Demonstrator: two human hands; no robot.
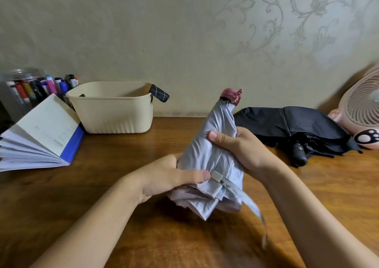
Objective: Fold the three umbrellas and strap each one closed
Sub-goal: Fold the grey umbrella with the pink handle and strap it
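Note:
A light lavender umbrella [217, 161] with a pink tip cap [231, 95] stands tip-up above the wooden table, its fabric gathered in loose folds. My left hand [174, 175] grips its lower folds, thumb pressed near the strap's base. Around the upper fabric, my right hand [235, 144] is closed. Its strap [250, 206] hangs loose down to the right. A black umbrella [291, 128] lies collapsed but unrolled on the table at the right, handle toward me. A dark checked umbrella [160, 95] pokes out of the cream basket.
A cream plastic basket [110, 114] stands at the back left by the wall. An open blue-covered book [39, 136] and a jar of markers [30, 89] sit at far left. A pink desk fan [361, 112] stands at far right.

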